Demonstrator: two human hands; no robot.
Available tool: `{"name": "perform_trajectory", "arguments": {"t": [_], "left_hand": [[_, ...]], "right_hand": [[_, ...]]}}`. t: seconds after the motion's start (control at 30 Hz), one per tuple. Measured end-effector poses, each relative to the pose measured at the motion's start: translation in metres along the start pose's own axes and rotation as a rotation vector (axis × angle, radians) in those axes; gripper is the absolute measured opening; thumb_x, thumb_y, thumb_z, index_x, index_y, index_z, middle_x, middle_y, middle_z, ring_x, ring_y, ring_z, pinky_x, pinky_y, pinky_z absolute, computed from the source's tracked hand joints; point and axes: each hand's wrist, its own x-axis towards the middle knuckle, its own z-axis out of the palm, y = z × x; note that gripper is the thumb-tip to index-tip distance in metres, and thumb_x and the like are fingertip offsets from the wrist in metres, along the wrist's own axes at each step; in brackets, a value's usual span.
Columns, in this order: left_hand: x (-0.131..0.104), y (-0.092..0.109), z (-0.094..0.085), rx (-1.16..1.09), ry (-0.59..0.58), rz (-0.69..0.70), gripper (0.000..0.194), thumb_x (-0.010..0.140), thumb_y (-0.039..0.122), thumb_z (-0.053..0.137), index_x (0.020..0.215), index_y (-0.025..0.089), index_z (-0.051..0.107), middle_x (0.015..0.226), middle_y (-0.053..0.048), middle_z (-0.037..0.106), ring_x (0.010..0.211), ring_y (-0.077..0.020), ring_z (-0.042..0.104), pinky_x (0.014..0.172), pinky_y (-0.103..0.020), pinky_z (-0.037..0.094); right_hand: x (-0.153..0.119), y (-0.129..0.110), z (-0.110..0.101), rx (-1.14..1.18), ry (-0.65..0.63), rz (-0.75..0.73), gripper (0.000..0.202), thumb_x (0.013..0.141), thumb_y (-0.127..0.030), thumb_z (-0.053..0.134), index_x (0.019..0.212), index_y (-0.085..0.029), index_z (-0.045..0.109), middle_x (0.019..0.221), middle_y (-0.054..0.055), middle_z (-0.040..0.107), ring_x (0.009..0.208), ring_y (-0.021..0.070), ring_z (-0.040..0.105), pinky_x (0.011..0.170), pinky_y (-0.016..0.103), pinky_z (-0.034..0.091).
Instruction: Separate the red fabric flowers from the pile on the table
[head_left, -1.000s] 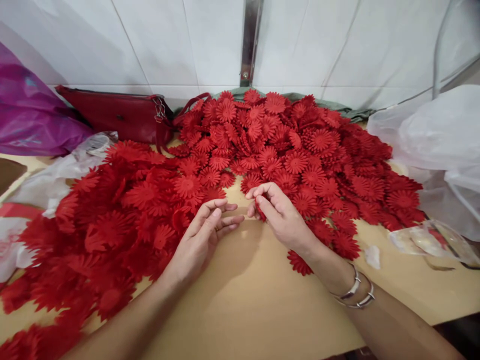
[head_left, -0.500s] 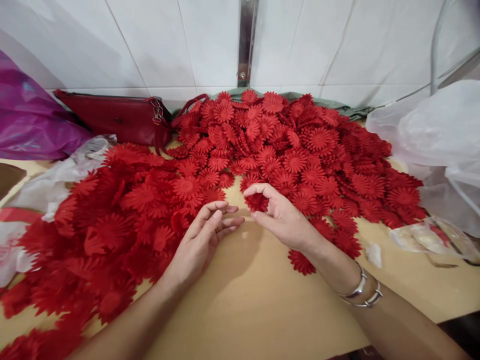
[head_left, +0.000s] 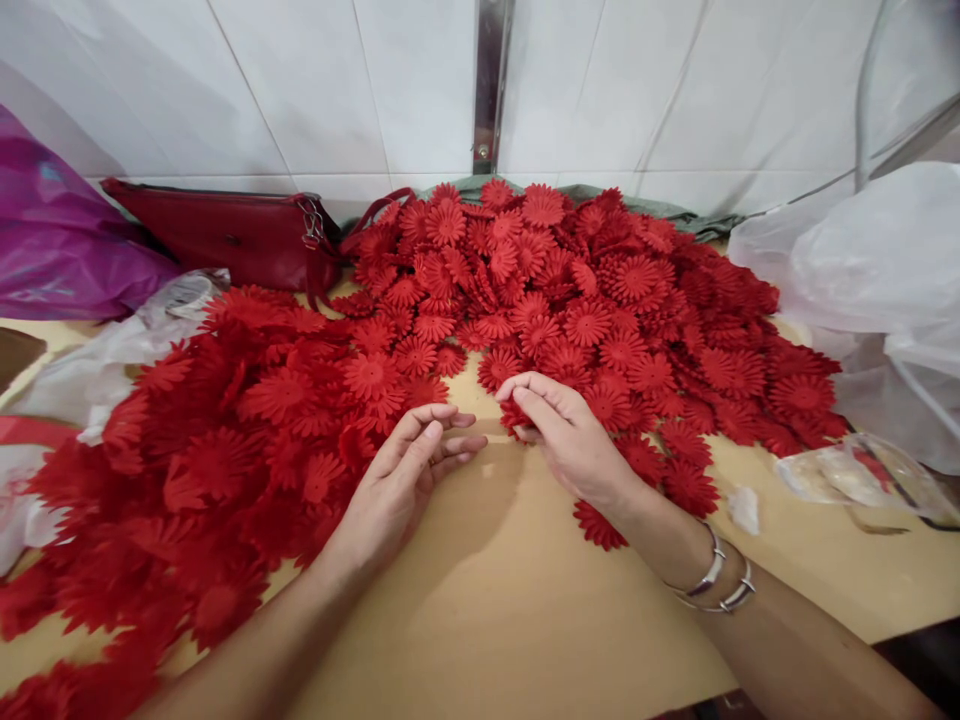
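Note:
My left hand (head_left: 409, 465) hovers over the bare table beside the left heap of red fabric-like flowers (head_left: 217, 460). Its fingers are apart and slightly bent, with nothing between them. My right hand (head_left: 566, 425) is at the near edge of the larger back heap of red petalled flowers (head_left: 585, 325). Its thumb lies against the bent index finger. Red petals (head_left: 515, 415) show just below and beside those fingertips; whether they are pinched or lie behind the hand, I cannot tell. A single red flower (head_left: 598, 525) rests under my right wrist.
A dark red purse (head_left: 217, 235) and a purple bag (head_left: 71, 220) stand at the back left. White plastic bags (head_left: 885, 250) bulge on the right. A clear packet (head_left: 847, 470) and a small white scrap (head_left: 744, 510) lie on the tan table (head_left: 480, 620). Tiled wall (head_left: 315, 90) behind.
My right thumb has moved up against the index finger, closing the rounded gap between them. My left hand keeps nearly the same pose. The view has shifted slightly.

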Motion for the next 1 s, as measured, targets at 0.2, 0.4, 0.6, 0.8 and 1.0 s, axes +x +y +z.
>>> {"name": "perform_trajectory", "arguments": {"t": [0.2, 0.4, 0.6, 0.8, 1.0], "left_hand": [[0.000, 0.000, 0.000, -0.005, -0.003, -0.007, 0.021, 0.100, 0.035, 0.061, 0.116, 0.023, 0.068, 0.123, -0.006, 0.070, 0.106, -0.0198, 0.073, 0.100, -0.035, 0.054], [0.000, 0.001, 0.000, -0.006, -0.002, -0.009, 0.021, 0.099, 0.036, 0.063, 0.114, 0.023, 0.068, 0.123, -0.007, 0.070, 0.104, -0.0194, 0.072, 0.100, -0.036, 0.053], [-0.001, 0.000, -0.001, -0.016, -0.017, -0.014, 0.021, 0.099, 0.037, 0.064, 0.114, 0.023, 0.068, 0.123, -0.007, 0.069, 0.105, -0.0197, 0.072, 0.102, -0.038, 0.052], [-0.001, 0.001, -0.001, 0.000, -0.031, -0.008, 0.022, 0.099, 0.038, 0.063, 0.114, 0.023, 0.067, 0.123, -0.007, 0.069, 0.107, -0.0204, 0.071, 0.103, -0.038, 0.051], [-0.001, -0.001, 0.000, -0.005, -0.032, -0.014, 0.022, 0.100, 0.037, 0.062, 0.115, 0.022, 0.067, 0.123, -0.007, 0.070, 0.107, -0.0206, 0.071, 0.102, -0.037, 0.051]], "right_hand": [[-0.001, -0.010, -0.001, -0.069, 0.020, -0.086, 0.041, 0.082, -0.047, 0.079, 0.076, -0.022, 0.048, 0.073, -0.006, 0.045, 0.069, 0.0112, 0.040, 0.067, 0.027, 0.035], [-0.003, -0.008, -0.001, -0.004, -0.035, -0.019, 0.041, 0.098, -0.056, 0.057, 0.076, -0.023, 0.047, 0.066, -0.006, 0.044, 0.059, 0.0105, 0.037, 0.055, 0.026, 0.030], [-0.002, 0.002, -0.001, 0.166, -0.034, -0.017, 0.033, 0.104, -0.054, 0.047, 0.090, -0.024, 0.053, 0.070, -0.005, 0.046, 0.059, 0.0109, 0.041, 0.056, 0.025, 0.034], [0.000, 0.004, -0.001, -0.083, -0.131, -0.131, 0.025, 0.089, -0.035, 0.075, 0.108, -0.024, 0.063, 0.114, 0.003, 0.063, 0.107, 0.0155, 0.058, 0.099, 0.031, 0.045], [0.006, 0.004, 0.000, 0.252, -0.122, 0.012, 0.026, 0.093, -0.044, 0.069, 0.101, -0.022, 0.057, 0.073, -0.005, 0.062, 0.063, 0.0101, 0.055, 0.061, 0.025, 0.044]]}}
